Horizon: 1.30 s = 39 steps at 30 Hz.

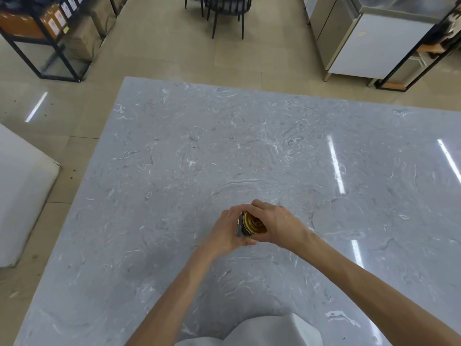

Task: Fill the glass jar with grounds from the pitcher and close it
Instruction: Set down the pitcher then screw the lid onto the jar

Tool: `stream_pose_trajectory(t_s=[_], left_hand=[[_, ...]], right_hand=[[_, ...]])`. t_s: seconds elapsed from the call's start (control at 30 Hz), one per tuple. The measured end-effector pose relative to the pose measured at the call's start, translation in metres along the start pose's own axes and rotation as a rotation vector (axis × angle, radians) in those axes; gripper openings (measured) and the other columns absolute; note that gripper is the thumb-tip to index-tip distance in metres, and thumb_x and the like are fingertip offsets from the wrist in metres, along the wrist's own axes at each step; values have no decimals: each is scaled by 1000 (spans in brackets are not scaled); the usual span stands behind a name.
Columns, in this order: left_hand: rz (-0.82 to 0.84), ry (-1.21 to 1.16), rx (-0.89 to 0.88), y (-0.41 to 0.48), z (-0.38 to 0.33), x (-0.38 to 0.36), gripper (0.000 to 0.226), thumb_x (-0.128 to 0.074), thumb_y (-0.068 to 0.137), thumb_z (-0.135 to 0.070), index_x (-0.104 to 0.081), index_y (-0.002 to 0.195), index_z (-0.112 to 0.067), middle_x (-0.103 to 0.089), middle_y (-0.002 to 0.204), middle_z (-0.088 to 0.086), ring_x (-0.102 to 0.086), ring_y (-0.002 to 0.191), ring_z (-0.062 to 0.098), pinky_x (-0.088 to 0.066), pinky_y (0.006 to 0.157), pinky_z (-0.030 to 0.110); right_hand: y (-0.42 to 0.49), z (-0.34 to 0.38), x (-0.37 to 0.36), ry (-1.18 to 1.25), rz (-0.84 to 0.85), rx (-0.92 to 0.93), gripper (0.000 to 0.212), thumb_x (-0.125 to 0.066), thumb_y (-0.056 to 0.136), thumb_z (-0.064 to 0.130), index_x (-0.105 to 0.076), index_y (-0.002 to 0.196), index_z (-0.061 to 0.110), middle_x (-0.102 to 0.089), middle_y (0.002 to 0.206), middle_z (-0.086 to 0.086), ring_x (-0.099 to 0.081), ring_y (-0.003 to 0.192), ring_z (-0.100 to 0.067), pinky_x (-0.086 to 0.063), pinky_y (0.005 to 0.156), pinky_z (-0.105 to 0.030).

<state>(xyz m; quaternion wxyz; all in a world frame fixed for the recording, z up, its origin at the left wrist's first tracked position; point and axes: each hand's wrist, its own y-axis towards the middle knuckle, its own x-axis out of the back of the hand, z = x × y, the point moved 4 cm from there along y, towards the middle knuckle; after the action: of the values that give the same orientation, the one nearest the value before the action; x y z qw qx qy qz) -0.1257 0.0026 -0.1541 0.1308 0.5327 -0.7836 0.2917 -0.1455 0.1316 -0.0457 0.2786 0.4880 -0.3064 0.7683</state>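
Observation:
Both of my hands meet over the grey marble table (174, 158), near its front middle. My left hand (228, 233) wraps around the glass jar (240, 229), whose dark side shows between my fingers. My right hand (277, 224) grips the gold lid (253, 222) on top of the jar, fingers curled around its rim. The lid is tilted toward me, so its ridged top face shows. No pitcher is in view. The jar's contents are hidden by my hands and the lid.
The table's left edge runs diagonally from the far corner toward me. A white block (22, 196) stands on the floor at the left. Black shelving (50, 41), a dark chair (224, 11) and steel cabinets (361, 41) line the far side.

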Motion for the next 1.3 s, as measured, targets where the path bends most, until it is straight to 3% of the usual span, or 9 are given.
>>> stream_pose_trajectory(t_s=[0.2, 0.37, 0.5, 0.63, 0.77, 0.97, 1.13, 1.3], left_hand=[[-21, 0, -21, 1, 3, -3, 97, -90, 65, -49, -35, 143, -34, -40, 125, -18, -38, 126, 12, -35, 100, 24], [-4, 11, -60, 4, 4, -1, 94, -90, 68, -46, -39, 145, -31, -45, 140, -8, -36, 124, 11, -32, 100, 24], [7, -3, -66, 5, 4, 1, 90, -91, 69, -40, -41, 143, -30, -45, 136, -9, -36, 124, 11, -32, 100, 26], [28, -13, -77, 5, 3, 4, 89, -93, 67, -38, -44, 141, -28, -44, 130, -10, -38, 123, 14, -39, 105, 33], [21, 0, -95, -1, 1, 0, 88, -89, 71, -40, -39, 143, -31, -39, 128, -18, -33, 115, 8, -34, 100, 25], [69, 35, -79, -3, -8, 5, 90, -88, 76, -38, -37, 149, -26, -44, 146, 0, -38, 131, 19, -36, 108, 32], [129, 64, -48, -4, -15, 12, 90, -87, 76, -41, -34, 148, -31, -43, 146, -1, -37, 133, 19, -38, 113, 40], [134, 43, -65, -7, -16, 15, 83, -87, 78, -37, -39, 146, -25, -44, 142, 1, -38, 131, 20, -39, 111, 41]], right_hand=[[1, -2, 9, -1, 64, 77, 62, -76, 82, 30, -49, 138, 24, -58, 109, 3, -60, 91, -15, -48, 75, -23], [6, -5, 14, -13, 154, 131, 63, -76, 81, 32, -49, 138, 28, -58, 111, 6, -60, 92, -15, -51, 77, -30], [12, -8, 19, -23, 205, 173, 64, -77, 80, 32, -49, 138, 30, -60, 114, 9, -61, 94, -14, -51, 79, -29], [7, -6, 16, 28, 141, 146, 64, -78, 79, 34, -50, 136, 30, -60, 109, 8, -60, 90, -13, -52, 77, -30], [-10, -4, 6, 88, 11, 88, 68, -77, 82, 32, -45, 142, 25, -57, 115, 4, -56, 98, -13, -53, 81, -28], [-9, 0, 24, 82, 118, 275, 63, -77, 82, 20, -50, 139, 25, -53, 133, 6, -50, 119, -11, -49, 90, -25], [-4, -7, 29, 82, 100, 162, 63, -77, 81, 30, -48, 136, 32, -55, 120, 11, -54, 107, -8, -51, 87, -29], [-5, -6, 12, 28, 106, 149, 65, -76, 81, 30, -47, 139, 31, -57, 120, 7, -56, 105, -13, -52, 85, -32]])
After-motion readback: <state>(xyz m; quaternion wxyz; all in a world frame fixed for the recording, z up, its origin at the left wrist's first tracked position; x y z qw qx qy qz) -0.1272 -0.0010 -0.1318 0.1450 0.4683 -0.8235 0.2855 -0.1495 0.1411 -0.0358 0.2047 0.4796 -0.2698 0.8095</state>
